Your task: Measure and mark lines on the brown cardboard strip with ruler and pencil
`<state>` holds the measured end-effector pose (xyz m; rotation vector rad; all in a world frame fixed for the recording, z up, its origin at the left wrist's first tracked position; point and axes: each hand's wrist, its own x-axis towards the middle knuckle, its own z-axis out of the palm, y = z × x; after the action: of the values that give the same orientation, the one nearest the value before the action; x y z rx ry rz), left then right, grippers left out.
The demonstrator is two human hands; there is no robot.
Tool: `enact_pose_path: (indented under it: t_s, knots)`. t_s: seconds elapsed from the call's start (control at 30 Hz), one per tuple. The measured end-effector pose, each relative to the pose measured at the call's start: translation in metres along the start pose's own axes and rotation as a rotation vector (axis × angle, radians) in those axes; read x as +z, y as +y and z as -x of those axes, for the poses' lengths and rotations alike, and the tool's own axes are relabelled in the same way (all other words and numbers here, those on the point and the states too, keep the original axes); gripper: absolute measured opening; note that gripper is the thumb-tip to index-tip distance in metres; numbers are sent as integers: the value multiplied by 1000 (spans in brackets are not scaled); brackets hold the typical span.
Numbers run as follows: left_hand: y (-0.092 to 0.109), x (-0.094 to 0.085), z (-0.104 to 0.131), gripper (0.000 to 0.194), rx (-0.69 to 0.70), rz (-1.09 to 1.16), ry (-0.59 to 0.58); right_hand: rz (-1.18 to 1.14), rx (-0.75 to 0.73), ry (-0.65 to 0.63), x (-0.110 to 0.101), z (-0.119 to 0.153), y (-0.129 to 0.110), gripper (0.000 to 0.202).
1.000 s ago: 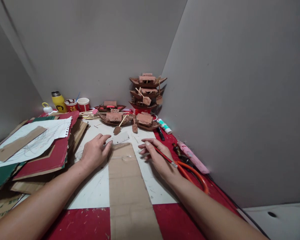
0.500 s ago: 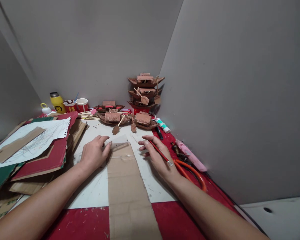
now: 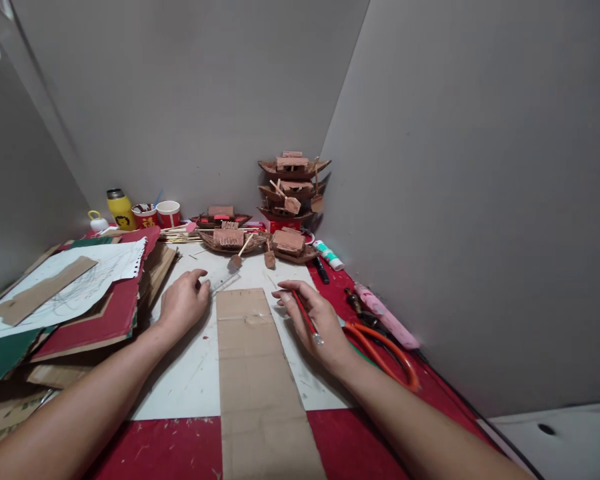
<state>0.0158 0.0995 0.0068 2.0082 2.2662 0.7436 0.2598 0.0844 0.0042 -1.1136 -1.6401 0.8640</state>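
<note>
One left hand (image 3: 184, 303); one right hand (image 3: 327, 330); one pencil (image 3: 306, 316); one clear strip (image 3: 229, 283); six model boats (image 3: 289, 242); two cups (image 3: 169, 215).

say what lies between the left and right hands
Head view: the far end of the cardboard strip lies between the left hand and right hand, on the white sheet, plus a clear flat piece by the left hand.

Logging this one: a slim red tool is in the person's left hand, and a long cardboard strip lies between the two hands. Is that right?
Wrong hand: the head view shows the slim red tool in the right hand, not the left hand. The long cardboard strip does lie between the two hands.
</note>
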Motion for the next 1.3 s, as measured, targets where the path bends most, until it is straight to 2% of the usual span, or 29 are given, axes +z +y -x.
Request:
enact_pose_path:
  t_s: [0.13,0.23,0.57,0.67,1.0,1.3]
  knots:
    - [-1,1,-1,34,5,26,-1,19,55,-44,-1,2,-1,37]
    - [0,2,0,34,25,49,2,21,39,-58,-1,3,-1,41]
    - [2,1,5,37,58,-2,5,-20,-20,44,1,0,2,34]
    - [2,0,4,37,32,-41,0,20,-56,16,1,1,5,32]
    - [1,-2,2,39,-5,-153,-47,215,37,-72,-1,-4,7,29]
    - [5,-5,3,38,13,-217,-63,223,49,-81,1,-3,11,29]
